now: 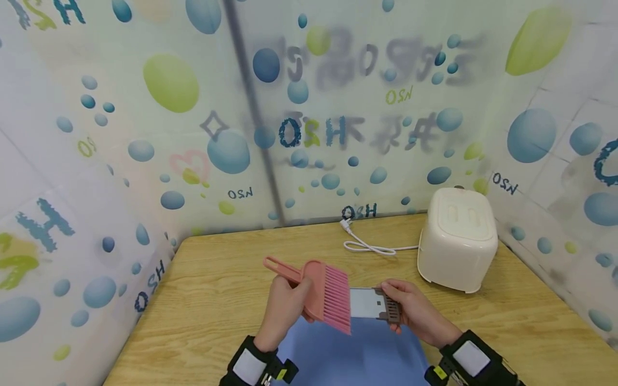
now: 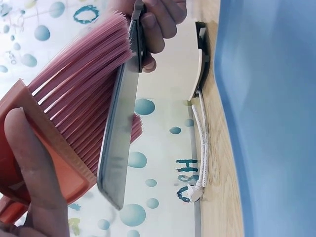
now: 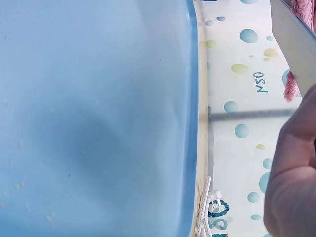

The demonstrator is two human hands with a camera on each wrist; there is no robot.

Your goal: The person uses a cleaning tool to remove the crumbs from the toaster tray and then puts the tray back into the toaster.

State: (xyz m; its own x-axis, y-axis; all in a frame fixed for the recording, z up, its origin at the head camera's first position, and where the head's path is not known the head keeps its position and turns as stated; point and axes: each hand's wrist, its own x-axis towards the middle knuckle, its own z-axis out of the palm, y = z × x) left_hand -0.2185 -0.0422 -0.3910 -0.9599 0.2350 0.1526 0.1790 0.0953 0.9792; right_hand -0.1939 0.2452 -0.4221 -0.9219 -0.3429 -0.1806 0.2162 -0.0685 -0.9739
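Note:
My left hand [image 1: 284,304] grips a pink hand brush [image 1: 315,289], its thumb laid along the brush head. My right hand [image 1: 419,310] pinches the grey end of a flat metal crumb tray [image 1: 365,303], which looks like a toaster's. The bristles [image 2: 84,89] lie against the crumb tray's face in the left wrist view, and a few tips show past its edge. Both things are held above a blue tray [image 1: 357,351]. Small pale crumbs [image 3: 19,185] lie scattered on the blue tray's surface.
A cream toaster [image 1: 458,241] with its lid on stands at the back right of the wooden table [image 1: 207,289]. Its white cord and plug [image 1: 369,247] lie to its left. A patterned curtain [image 1: 193,134] hangs round the table.

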